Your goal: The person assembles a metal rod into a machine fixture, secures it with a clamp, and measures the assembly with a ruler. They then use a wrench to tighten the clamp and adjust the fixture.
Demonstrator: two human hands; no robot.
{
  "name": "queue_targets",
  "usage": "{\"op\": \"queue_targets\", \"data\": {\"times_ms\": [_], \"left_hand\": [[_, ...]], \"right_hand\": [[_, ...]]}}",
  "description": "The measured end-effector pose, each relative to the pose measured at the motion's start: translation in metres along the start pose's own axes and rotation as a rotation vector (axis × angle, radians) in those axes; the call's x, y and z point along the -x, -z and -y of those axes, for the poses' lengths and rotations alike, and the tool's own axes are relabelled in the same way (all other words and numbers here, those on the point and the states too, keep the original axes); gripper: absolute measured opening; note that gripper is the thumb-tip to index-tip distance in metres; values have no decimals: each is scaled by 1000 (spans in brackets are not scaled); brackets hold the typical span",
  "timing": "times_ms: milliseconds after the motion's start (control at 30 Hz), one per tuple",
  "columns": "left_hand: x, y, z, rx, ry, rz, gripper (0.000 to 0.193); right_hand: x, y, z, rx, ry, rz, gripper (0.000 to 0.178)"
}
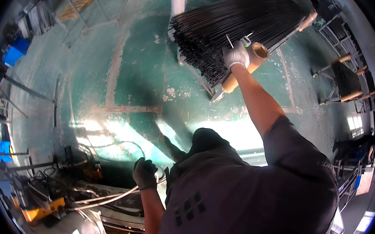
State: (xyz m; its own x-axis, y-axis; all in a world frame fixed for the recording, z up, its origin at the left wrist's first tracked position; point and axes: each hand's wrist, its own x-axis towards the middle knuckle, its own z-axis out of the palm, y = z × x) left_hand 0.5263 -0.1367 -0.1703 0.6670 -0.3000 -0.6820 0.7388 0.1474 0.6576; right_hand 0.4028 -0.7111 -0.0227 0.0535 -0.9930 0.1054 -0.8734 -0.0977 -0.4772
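Note:
In a pale work glove, my right hand (236, 56) is closed around a caliper (246, 42) with a small display. It is stretched out over the near end of a large bundle of thin black rods (241, 19), just left of a cardboard tube (259, 52). Whether the caliper's jaws touch a rod is too small to tell. My left hand (145, 173), in a dark grey glove, hangs low at my left side. Its fingers are curled, with nothing visible in them; the palm is hidden.
The rods lie on a metal rack (202, 81) with upright tubes, one a whitish post (178, 0). Hoses and cables (109, 199) run beside yellow machinery (45, 209) at the lower left. Another rack (346, 77) stands at the right. The green floor (143, 76) has worn patches.

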Motion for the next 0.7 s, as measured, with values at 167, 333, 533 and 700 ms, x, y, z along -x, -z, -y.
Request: {"op": "queue_targets", "data": {"times_ms": [167,333,533,700], "left_hand": [[-52,-108,-70,-180,-12,13,30],[-121,-145,-82,-86,33,7,28],[-141,-238,-128,-37,202,-35,29],[-197,-250,-166,4,108,-188,29]], "right_hand": [[-120,-47,9,268,-197,0,40],[-203,-112,-60,594,-85,119,33],[-195,-80,-92,553,-476,26,81],[-227,-111,-47,521,-387,-112,72]]}}
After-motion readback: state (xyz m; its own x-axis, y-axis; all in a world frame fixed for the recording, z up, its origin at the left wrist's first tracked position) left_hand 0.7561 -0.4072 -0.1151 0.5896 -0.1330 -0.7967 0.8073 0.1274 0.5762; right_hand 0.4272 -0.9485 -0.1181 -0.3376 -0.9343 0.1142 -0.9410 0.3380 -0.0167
